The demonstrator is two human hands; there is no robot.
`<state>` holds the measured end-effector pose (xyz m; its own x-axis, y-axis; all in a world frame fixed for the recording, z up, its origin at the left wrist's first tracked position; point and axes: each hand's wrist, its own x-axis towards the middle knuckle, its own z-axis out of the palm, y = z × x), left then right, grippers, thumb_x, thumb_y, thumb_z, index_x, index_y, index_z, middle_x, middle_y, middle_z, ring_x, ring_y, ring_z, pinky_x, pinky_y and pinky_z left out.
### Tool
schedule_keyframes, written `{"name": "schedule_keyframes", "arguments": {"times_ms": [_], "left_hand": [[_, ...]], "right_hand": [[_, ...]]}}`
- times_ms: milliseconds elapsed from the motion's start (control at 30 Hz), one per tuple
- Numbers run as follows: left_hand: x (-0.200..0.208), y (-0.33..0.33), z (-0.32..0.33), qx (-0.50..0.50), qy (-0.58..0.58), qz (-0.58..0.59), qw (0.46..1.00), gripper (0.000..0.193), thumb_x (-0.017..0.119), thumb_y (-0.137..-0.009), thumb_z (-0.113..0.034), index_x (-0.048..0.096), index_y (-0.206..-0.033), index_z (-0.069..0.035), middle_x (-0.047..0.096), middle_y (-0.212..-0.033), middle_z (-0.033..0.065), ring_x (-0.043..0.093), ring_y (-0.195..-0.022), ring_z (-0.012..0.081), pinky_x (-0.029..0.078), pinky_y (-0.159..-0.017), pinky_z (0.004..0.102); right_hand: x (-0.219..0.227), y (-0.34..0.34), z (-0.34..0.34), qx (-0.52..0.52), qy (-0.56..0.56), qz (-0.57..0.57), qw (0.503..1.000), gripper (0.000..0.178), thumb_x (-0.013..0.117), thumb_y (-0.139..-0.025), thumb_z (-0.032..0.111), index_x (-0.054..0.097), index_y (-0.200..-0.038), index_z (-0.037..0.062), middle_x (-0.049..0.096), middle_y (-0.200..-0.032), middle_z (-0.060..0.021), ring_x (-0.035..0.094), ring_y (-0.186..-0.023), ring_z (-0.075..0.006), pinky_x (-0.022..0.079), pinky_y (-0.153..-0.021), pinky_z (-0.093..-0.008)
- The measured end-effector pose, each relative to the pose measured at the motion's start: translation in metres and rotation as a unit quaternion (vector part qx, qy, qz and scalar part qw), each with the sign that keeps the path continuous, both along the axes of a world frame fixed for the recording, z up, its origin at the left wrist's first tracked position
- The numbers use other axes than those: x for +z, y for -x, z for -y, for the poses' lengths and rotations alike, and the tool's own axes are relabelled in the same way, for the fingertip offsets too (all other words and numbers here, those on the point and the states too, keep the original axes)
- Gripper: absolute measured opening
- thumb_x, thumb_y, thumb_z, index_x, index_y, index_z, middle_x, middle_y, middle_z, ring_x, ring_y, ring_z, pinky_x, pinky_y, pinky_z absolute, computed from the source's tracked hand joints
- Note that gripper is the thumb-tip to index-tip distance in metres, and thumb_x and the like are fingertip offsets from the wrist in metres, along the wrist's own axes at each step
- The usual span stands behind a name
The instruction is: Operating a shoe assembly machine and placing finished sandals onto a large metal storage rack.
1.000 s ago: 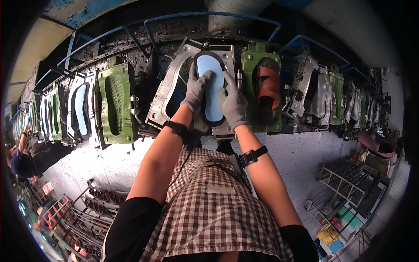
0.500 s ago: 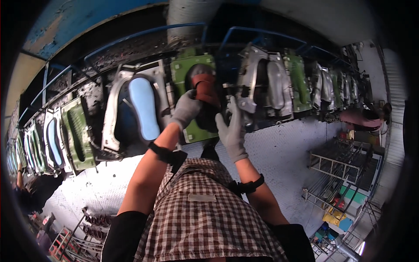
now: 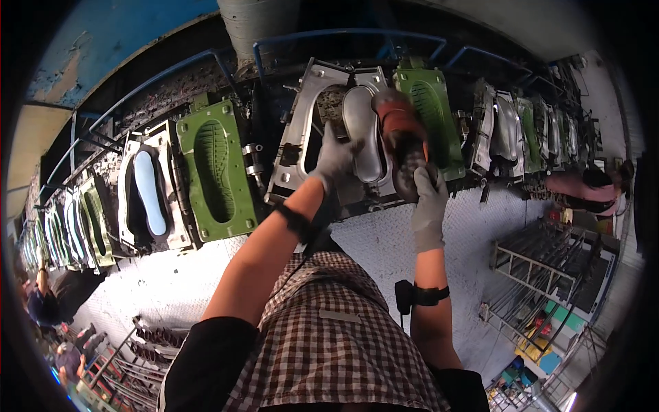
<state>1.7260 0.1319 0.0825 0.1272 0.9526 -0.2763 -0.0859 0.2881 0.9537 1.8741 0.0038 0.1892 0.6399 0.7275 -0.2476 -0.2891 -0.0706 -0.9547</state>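
My right hand [image 3: 430, 206], in a grey glove, is closed on the heel end of a sandal [image 3: 399, 113] with reddish-brown straps and a dark sole. The sandal is tilted over the gap between a silver metal mould [image 3: 292, 161] and a green mould plate [image 3: 437, 113]. My left hand [image 3: 335, 159], also gloved, has its fingers apart over the silver mould's opening, beside its smooth sole-shaped metal form [image 3: 362, 134]. It holds nothing that I can see.
Left of me stands another green mould plate [image 3: 214, 172] with a treaded cavity, beside a metal mould carrying a light blue sole shape [image 3: 147, 192]. Further moulds line both sides. A blue rail [image 3: 343, 31] runs behind them. Metal racks [image 3: 535, 264] stand at right; people work at far left.
The mould row has shifted left in view. The sandal, earlier at my left hand over a green plate, is now at the station to the right in my right hand. My left hand has come off it.
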Motion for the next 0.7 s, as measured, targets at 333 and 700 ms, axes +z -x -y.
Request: {"name": "schedule_keyframes", "arguments": {"times_ms": [333,700], "left_hand": [[-0.012,-0.013,0.034,-0.068,0.104,0.103,0.987,0.046,0.080,-0.085,-0.027,0.066,-0.122,-0.003,0.070,-0.107,0.0046,0.066,-0.094,0.0156,0.056,-0.084,0.0324],[-0.028,0.041,0.148,-0.187,0.266,0.054,0.944,0.074,0.087,-0.082,-0.026,0.047,-0.142,-0.009,0.064,-0.118,0.0040,0.061,-0.106,0.0146,0.053,-0.093,0.0349]], "right_hand": [[-0.034,-0.040,-0.113,0.117,0.017,0.609,0.784,0.029,0.071,-0.093,0.022,0.070,-0.118,0.0078,0.073,-0.104,-0.0128,0.072,-0.087,-0.0279,0.056,-0.077,-0.0371],[-0.030,0.008,-0.103,0.391,0.042,0.571,0.721,0.025,0.069,-0.088,0.019,0.071,-0.113,0.0160,0.072,-0.102,-0.0096,0.070,-0.091,-0.0325,0.057,-0.079,-0.0402]]}}
